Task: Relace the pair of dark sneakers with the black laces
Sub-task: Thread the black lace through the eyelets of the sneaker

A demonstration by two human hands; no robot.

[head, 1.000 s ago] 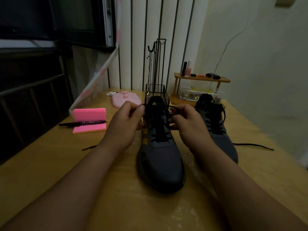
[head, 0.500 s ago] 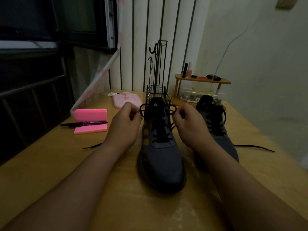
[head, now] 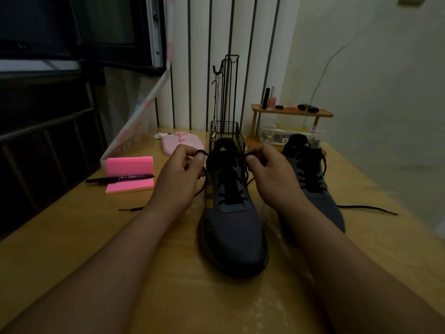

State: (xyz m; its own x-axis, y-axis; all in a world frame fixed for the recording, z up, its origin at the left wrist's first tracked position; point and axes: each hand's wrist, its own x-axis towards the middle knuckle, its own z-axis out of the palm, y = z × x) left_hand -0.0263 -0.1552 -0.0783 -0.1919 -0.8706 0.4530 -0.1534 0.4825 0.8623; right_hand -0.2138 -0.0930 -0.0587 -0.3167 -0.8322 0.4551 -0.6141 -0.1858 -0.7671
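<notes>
**BOTH HANDS PINCHING LACE AT CENTRE SNEAKER**

Centre sneaker (head: 231, 227): dark grey, upright on wooden table (head: 72, 237), mid-frame, toe toward bottom edge. Its black lace (head: 231, 189) crosses the eyelets up to the tongue.

L hand (head: 179, 175): just left of the collar. Fingers curled; thumb and forefinger pinch a small loop of the lace at the top.

R hand (head: 271, 175): just right of the collar. Fingers curled; thumb and forefinger pinch the other part of the lace. The lace spans the tongue between the two pinches.

Second sneaker (head: 317, 196): right of centre, just beside R forearm and partly hidden by it. Laced w/ black. Loose lace end (head: 366, 208) trails right across the table. Lace tip (head: 131, 209) lies left of L forearm; which shoe it belongs to, cannot tell.

Other items:
- Pink block (head: 130, 165), mid-left, w/ black marker (head: 120, 178) lying in front of it.
- Wire basket (head: 227, 133), directly behind centre sneaker.
- Pink flat item (head: 181, 143), left of the basket.
- Small wooden shelf (head: 291, 113) w/ bottles, upper right of centre, and clear box (head: 289, 133) beneath it.
</notes>
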